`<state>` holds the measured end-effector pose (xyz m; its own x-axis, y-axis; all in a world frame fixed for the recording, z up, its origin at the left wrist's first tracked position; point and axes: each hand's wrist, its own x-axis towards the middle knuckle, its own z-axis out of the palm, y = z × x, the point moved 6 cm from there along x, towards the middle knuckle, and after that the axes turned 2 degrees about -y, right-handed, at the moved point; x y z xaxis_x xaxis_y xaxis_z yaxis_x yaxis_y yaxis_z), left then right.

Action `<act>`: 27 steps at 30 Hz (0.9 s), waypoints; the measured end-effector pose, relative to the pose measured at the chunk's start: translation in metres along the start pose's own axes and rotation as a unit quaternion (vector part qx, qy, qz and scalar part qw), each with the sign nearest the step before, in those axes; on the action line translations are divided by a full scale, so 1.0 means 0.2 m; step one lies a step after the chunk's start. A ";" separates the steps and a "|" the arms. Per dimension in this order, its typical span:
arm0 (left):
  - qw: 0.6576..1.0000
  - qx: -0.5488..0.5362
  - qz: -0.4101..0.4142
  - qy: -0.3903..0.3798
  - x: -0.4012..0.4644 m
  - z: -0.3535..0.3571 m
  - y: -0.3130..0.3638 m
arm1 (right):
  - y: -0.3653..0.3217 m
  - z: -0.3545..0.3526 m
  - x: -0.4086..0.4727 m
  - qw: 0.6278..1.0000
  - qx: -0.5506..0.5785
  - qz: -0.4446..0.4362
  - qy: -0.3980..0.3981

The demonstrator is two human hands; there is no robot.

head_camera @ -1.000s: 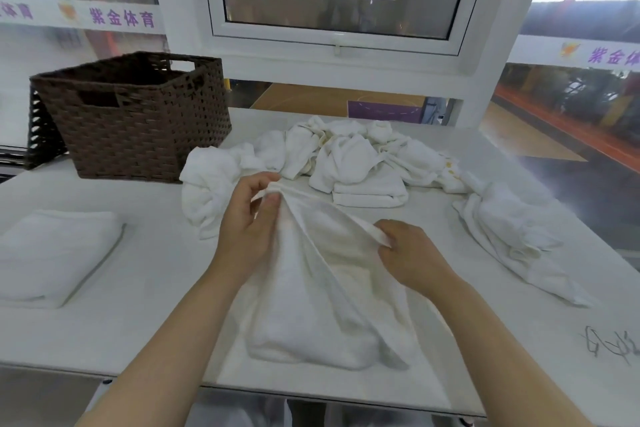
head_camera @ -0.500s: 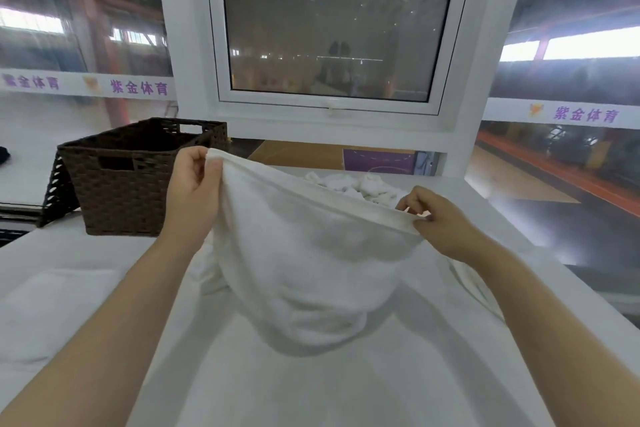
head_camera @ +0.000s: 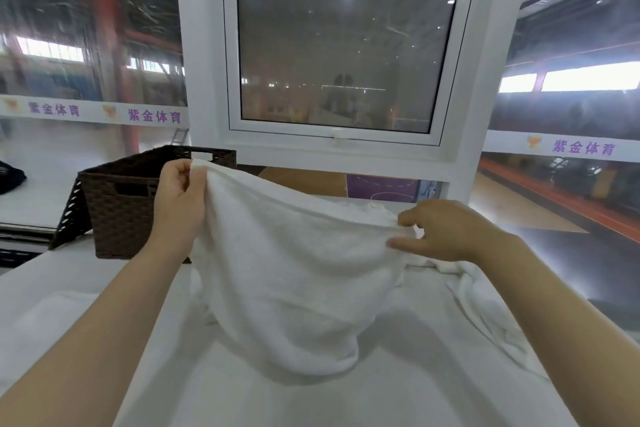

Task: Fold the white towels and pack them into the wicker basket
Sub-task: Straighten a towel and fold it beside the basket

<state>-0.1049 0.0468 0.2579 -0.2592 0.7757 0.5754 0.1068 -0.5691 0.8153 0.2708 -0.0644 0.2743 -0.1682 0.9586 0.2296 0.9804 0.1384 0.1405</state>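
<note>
Both hands, left hand [head_camera: 180, 198] and right hand [head_camera: 446, 232], are pinching one unfolded towel [head_camera: 294, 288] edge with clamped fingers above the bench [head_camera: 398, 399]; wicker basket [head_camera: 138, 204] waiting.

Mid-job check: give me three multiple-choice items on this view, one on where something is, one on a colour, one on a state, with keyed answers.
1. Where is the dark brown woven wicker basket?
A. On the table's far left, behind the left hand
B. On the floor at right
C. Under the towel

2. What colour is the lettering on the wall banners?
A. Green
B. Purple
C. Black

3. How is the white terry towel held?
A. Lying flat, untouched
B. Folded inside the basket
C. Lifted by its top edge, both hands pinching it

Answers:
1 A, the basket stands behind the left hand.
2 B, the characters read purple on white.
3 C, the left hand and right hand pinch the edge while the cloth sags between them.
</note>
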 end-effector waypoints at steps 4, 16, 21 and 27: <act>0.999 -0.022 -0.022 0.009 0.04 -0.02 -0.01 | 0.03 -0.23 -0.02 0.954 0.129 0.059 0.264; 0.998 -0.031 -0.043 0.033 0.04 -0.08 0.02 | -0.06 -0.24 0.05 0.932 0.325 0.054 0.154; 0.998 -0.025 -0.047 0.031 0.03 -0.11 0.01 | -0.03 -0.24 0.05 0.914 0.356 0.082 0.180; 0.998 -0.029 -0.048 -0.009 0.03 -0.07 0.02 | -0.01 -0.31 0.00 0.840 0.485 0.096 0.224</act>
<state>-0.1205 0.0452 0.2649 -0.2488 0.8314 0.4969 0.0268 -0.5069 0.8616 0.2627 -0.0795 0.3339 0.1940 0.8266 0.5282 0.5799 0.3377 -0.7414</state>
